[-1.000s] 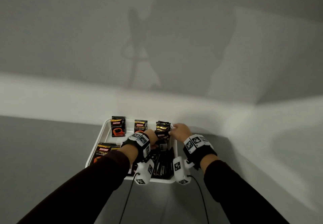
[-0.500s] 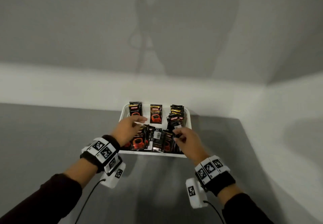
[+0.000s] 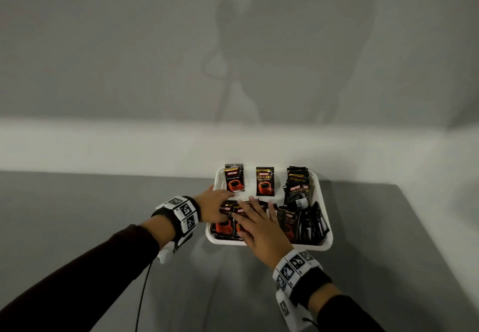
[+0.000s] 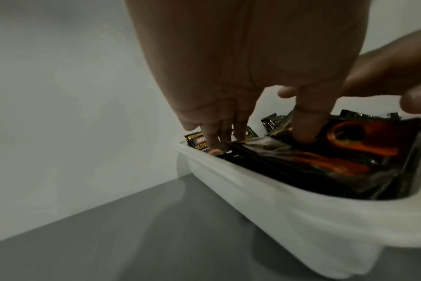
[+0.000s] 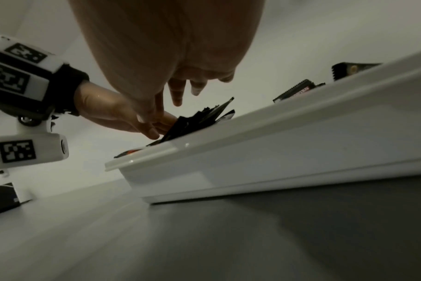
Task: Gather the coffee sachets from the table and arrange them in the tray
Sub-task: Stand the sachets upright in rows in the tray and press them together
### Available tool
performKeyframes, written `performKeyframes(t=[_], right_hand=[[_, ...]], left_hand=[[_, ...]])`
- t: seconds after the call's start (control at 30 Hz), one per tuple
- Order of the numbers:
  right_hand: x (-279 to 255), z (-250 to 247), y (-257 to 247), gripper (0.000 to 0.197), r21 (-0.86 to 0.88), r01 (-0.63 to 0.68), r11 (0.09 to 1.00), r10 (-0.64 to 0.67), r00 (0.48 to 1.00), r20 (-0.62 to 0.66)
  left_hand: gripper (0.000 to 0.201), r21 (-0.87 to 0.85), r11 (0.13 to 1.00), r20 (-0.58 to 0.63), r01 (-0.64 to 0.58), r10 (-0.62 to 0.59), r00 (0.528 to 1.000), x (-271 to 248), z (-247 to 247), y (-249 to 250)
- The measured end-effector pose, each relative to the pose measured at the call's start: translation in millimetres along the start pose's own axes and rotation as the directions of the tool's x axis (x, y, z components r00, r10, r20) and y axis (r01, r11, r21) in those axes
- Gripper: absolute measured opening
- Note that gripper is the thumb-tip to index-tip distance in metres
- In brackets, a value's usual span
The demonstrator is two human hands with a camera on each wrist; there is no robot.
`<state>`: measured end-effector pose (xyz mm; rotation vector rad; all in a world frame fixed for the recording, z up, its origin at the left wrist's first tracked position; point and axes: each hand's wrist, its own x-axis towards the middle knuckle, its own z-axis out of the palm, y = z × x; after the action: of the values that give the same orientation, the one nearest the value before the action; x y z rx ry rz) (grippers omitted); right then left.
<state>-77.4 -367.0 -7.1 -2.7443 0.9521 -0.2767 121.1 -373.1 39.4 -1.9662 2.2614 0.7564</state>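
Dark long sleeves point(image 3: 77, 274), black wristbands point(image 3: 309, 283), white marker-printed blocks point(image 3: 182, 210), thin black cable point(image 3: 141, 295)

A grey table point(image 3: 103, 215) meets a white wall point(image 3: 129, 46); dark box point(image 5: 1, 197) at left.

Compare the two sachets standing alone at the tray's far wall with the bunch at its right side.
The two far sachets stand apart, each face-on with its red cup showing. The right bunch is packed together, mostly edge-on, so few labels show. Both are dark coffee sachets inside the white tray.

you've got black sachets point(image 3: 235, 181) with orange-red cups – white tray point(image 3: 327, 217), grey surface point(image 3: 103, 202), black-and-white checkered wristbands point(image 3: 181, 212).
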Motion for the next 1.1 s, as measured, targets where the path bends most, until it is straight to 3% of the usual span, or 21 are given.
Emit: performKeyframes(t=[0.17, 0.27, 0.47, 0.77, 0.93, 1.1], right_hand=[[8, 10, 16, 0.041, -0.048, 0.009, 0.999, -0.003, 0.993, 0.121], [1, 11, 24, 0.038, 0.033, -0.026, 0.999, 0.023, 0.997, 0.079], [-2, 3, 24, 0.034, 0.160, -0.064, 0.985, 0.070, 0.997, -0.033], [-12, 11, 25, 0.044, 0.038, -0.085, 0.996, 0.084, 0.996, 0.003], [-14, 12, 24, 0.044, 0.033, -0.087, 0.996, 0.087, 0.996, 0.000], [-16, 14, 25, 0.042, 0.021, -0.103, 0.994, 0.104, 0.995, -0.012]], left_hand=[[0.064, 0.125, 0.991, 0.214, 0.049, -0.076, 0.974, 15, -4, 0], [0.063, 0.260, 0.965, 0.301, 0.026, -0.106, 0.948, 23, -6, 1], [0.068, 0.287, 0.956, 0.372, 0.070, -0.178, 0.911, 35, -11, 7], [0.072, 0.258, 0.966, 0.481, 0.024, -0.150, 0.864, 42, -14, 4], [0.068, 0.223, 0.972, 0.465, 0.079, -0.177, 0.867, 42, -19, 7], [0.075, 0.221, 0.972, 0.463, 0.075, -0.172, 0.869, 43, -18, 8]])
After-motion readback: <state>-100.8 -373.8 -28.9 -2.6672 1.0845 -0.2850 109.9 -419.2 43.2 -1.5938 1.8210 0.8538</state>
